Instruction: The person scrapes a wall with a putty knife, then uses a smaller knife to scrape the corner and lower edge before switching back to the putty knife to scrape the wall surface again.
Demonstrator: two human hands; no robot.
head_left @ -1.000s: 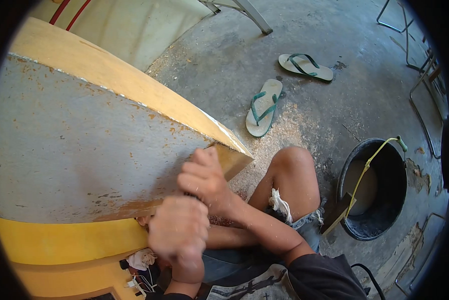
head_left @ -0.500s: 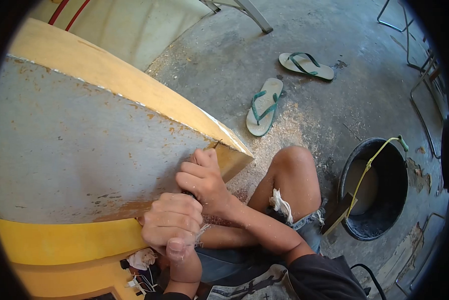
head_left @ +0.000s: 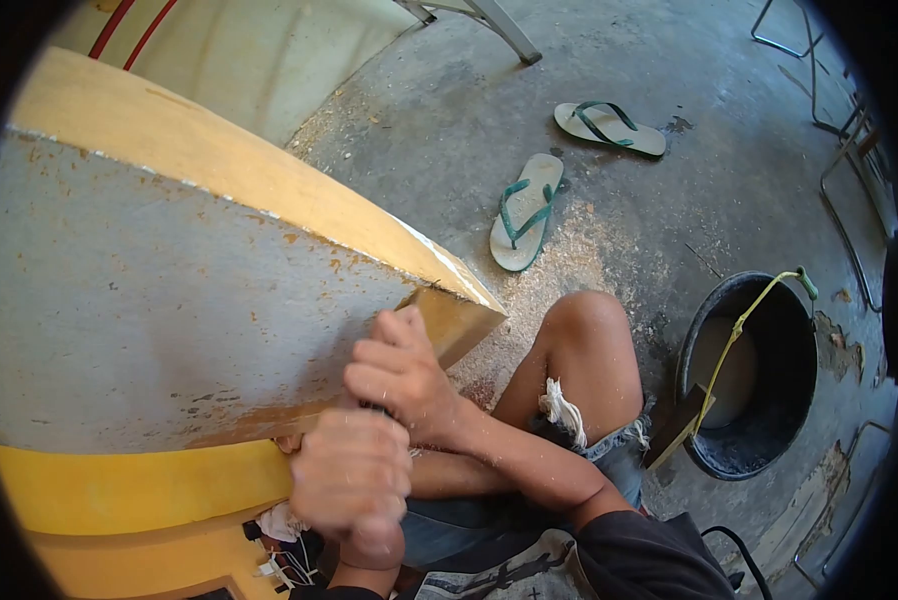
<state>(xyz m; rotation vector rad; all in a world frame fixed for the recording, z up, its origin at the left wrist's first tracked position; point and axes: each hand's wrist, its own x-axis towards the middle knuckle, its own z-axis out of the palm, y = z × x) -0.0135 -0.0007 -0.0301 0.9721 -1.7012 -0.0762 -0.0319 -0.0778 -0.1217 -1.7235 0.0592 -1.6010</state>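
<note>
My right hand [head_left: 399,375] is closed around a dark-handled tool [head_left: 374,407], of which only a small dark part shows below the fist. It rests against the worn grey face of a large block-like piece [head_left: 159,300], near its pale wooden corner [head_left: 464,320]. Just below, my left hand [head_left: 354,470] is a fist smeared by motion, close to the lower end of the handle. Whether it grips the handle or something else is hidden. Chipped paint runs along the piece's edge, and its upper side [head_left: 239,165] is orange-yellow.
Two flip-flops [head_left: 526,215] lie on the concrete floor among wood shavings [head_left: 579,250]. A black bucket [head_left: 749,375] with a yellow cord stands at the right, a wooden strip [head_left: 681,430] against it. Metal legs [head_left: 504,30] stand at the top. Cables [head_left: 289,565] show at the lower left.
My left fist has dropped lower and a little to the right, and is now blurred. My right hand has shifted slightly left, and the thin dark tip above it no longer shows.
</note>
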